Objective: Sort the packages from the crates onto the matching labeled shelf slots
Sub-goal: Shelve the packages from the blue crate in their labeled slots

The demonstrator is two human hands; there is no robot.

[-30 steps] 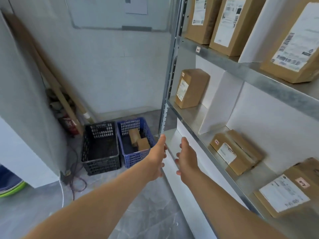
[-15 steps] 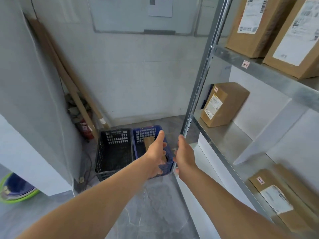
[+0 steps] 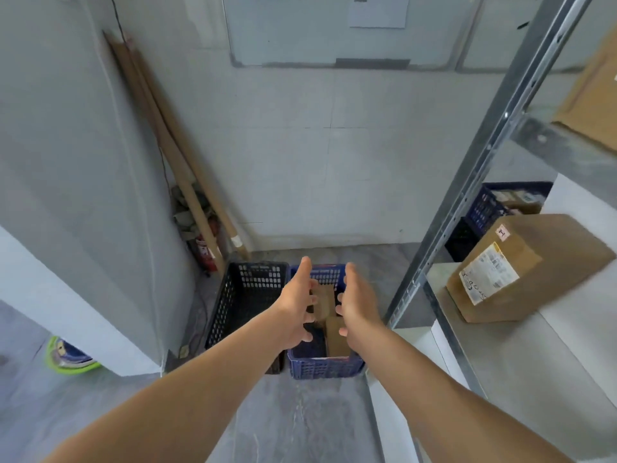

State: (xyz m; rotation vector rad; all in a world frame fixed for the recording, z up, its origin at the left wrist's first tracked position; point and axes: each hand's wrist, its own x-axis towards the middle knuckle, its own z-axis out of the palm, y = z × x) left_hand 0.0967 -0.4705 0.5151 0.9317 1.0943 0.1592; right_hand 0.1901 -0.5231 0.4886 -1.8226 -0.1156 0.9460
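Two hands in head view, both empty: left hand (image 3: 297, 305) and right hand (image 3: 355, 305) held apart, palms facing, fingers loosely spread, over the blue crate (image 3: 320, 365) at 12 o'clock. Brown packages (image 3: 335, 339) lie inside it, seen between the hands (contact cannot be told). Black crate (image 3: 247, 295) sits just beside it at 9 o'clock. One labelled package (image 3: 521, 269) rests on the metal shelf (image 3: 534, 362) at 3 o'clock
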